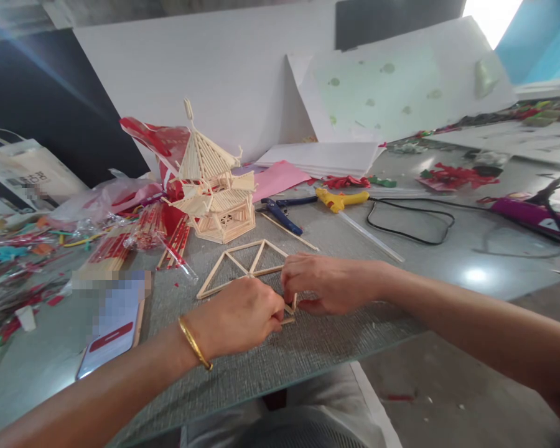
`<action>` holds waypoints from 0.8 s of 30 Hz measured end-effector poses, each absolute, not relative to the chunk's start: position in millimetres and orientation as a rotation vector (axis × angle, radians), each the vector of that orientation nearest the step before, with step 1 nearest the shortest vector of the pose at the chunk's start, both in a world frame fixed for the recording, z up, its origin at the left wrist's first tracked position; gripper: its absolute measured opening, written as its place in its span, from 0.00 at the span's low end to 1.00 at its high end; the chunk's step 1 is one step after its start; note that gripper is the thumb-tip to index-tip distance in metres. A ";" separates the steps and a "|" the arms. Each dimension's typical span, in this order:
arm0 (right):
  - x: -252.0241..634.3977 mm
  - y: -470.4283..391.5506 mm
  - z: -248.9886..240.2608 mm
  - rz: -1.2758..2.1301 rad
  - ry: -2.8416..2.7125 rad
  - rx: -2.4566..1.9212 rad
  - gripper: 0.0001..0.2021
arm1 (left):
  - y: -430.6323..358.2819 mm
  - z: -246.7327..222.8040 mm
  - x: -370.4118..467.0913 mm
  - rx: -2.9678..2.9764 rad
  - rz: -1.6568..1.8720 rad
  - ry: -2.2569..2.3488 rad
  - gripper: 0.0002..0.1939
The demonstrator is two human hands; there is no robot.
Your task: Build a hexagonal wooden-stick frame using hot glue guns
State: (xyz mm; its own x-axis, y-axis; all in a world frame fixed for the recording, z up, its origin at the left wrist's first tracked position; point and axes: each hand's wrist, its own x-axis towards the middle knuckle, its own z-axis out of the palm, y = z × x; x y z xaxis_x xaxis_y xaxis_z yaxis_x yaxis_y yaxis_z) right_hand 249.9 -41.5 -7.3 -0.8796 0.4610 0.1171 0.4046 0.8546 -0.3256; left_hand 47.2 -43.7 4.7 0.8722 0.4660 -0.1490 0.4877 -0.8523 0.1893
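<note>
A flat hexagon-like frame of pale wooden sticks (231, 264), with spokes meeting at its middle, lies on the grey textured mat (326, 339). My left hand (242, 311), wearing a gold bangle (195, 343) at the wrist, is closed at the frame's near side, its fingertips around a stick there. From the right, my right hand (320, 283) pinches the frame's near right corner, fingers curled down. Both hands hide part of the frame, and their fingertips almost meet. Behind the frame stands a small pagoda model (217, 186) built of the same sticks.
Dark blue pliers (282, 214) and a yellow glue gun (340, 199) with a clear glue stick lie beyond my hands. A black cord (408, 239) loops rightward. A phone (114, 323) lies at left near bundled sticks (109, 249). The table edge (270, 389) runs close to my lap.
</note>
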 end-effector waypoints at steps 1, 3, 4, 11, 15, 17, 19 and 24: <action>250.1 -41.5 -7.2 0.436 -2.840 -0.670 0.07 | -43.6 4.3 47.0 2.827 -0.136 0.723 0.08; 250.2 -41.4 -7.0 0.434 -2.839 -0.667 0.07 | -43.7 4.0 46.8 2.835 -0.124 0.715 0.09; 250.2 -41.4 -7.0 0.433 -2.839 -0.664 0.06 | -43.8 4.2 46.8 2.839 -0.122 0.715 0.09; 251.3 -38.0 -10.5 0.421 -2.854 -0.576 0.06 | -44.1 3.9 47.7 2.892 -0.145 0.714 0.09; 253.0 -34.4 -15.9 0.393 -2.851 -0.530 0.07 | -44.4 2.2 47.7 2.932 -0.167 0.730 0.10; 253.6 -33.2 -18.2 0.389 -2.846 -0.521 0.07 | -44.8 1.4 47.3 2.935 -0.174 0.741 0.10; 253.8 -32.6 -19.5 0.382 -2.841 -0.518 0.07 | -45.1 1.0 47.0 2.923 -0.181 0.754 0.10; 253.0 -33.0 -18.4 0.389 -2.848 -0.542 0.08 | -46.4 4.2 48.5 2.898 -0.208 0.799 0.09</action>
State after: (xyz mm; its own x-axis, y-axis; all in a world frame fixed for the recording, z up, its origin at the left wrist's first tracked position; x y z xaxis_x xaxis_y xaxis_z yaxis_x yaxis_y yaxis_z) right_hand 253.0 -33.0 -18.4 -0.9088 0.3853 0.1600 0.3283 0.8972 -0.2955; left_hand 48.5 -46.4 4.2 0.8506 0.4988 -0.1663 0.5165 -0.8519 0.0863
